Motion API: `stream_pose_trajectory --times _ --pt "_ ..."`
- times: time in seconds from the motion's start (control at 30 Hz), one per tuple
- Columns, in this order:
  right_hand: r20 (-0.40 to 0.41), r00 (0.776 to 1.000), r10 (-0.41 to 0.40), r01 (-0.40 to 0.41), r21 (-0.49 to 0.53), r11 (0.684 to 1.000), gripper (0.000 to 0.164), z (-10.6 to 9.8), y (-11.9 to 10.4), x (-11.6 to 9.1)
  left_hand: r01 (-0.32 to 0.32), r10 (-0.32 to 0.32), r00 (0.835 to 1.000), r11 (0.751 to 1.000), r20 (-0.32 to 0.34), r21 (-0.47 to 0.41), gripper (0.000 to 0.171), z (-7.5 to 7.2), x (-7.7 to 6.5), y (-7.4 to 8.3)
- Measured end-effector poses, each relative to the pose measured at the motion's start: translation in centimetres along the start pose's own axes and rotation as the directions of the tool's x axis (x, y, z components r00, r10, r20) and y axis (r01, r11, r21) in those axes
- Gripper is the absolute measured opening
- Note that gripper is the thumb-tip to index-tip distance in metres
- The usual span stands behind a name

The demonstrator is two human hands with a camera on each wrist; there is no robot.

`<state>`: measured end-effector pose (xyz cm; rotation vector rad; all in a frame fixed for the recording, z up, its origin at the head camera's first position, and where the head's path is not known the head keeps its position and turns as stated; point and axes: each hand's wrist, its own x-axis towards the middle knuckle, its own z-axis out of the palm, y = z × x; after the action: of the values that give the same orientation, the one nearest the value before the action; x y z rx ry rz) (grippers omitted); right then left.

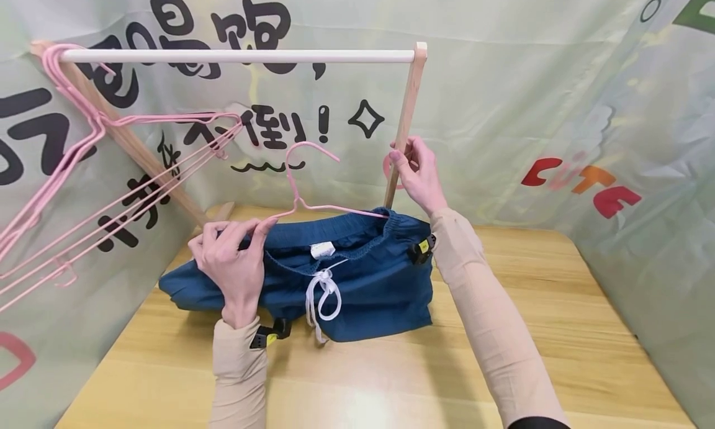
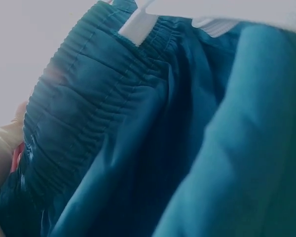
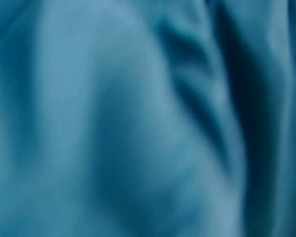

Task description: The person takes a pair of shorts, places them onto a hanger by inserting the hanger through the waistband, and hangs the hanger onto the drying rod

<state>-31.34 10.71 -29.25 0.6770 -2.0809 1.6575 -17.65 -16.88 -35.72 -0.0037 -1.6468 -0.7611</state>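
Dark blue drawstring shorts (image 1: 368,298) hang just above the table, with a white bow and a label at the waist. Inside their waistband lies a pink hanger (image 1: 324,207), its hook upright below the rack's bar. My left hand (image 1: 234,261) pinches the waistband together with the hanger's left arm. In the left wrist view the gathered waistband (image 2: 84,94) shows beside a thumb. My right hand (image 1: 416,171) grips the rack's right wooden post (image 1: 410,100) above the shorts' right end; some of its fingers are hidden. Only blurred blue cloth (image 3: 123,123) fills the right wrist view.
A white bar (image 1: 251,56) spans the top of the rack. Several pink hangers (image 1: 92,115) hang at its left end and reach toward the front. Below is a wooden table (image 1: 530,305), with printed cloth (image 1: 503,106) hanging around it.
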Motion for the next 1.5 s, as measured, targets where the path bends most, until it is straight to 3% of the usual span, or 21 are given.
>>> stream_pose_trajectory --times 0.53,0.87,1.13,1.5 --pt "-0.003 1.000 0.025 -0.025 -0.027 0.999 0.032 0.1 0.2 0.0 -0.001 -0.001 0.999 1.000 0.052 0.025 0.040 -2.8 3.2 -0.8" --pt "0.001 1.000 0.023 -0.023 -0.053 0.998 0.033 0.2 0.2 0.0 0.015 -0.017 1.000 0.997 0.025 0.077 0.052 -5.0 6.1 -1.5" --pt "-0.003 1.000 0.017 -0.017 -0.043 0.999 0.032 0.1 0.0 0.0 0.012 -0.013 1.000 0.989 0.010 0.150 0.047 -6.6 8.4 -1.7" --pt "0.004 0.999 0.031 -0.031 -0.043 0.999 0.033 0.0 -0.1 0.0 0.042 -0.041 0.999 0.970 -0.008 0.241 0.053 -7.0 10.7 -1.7"
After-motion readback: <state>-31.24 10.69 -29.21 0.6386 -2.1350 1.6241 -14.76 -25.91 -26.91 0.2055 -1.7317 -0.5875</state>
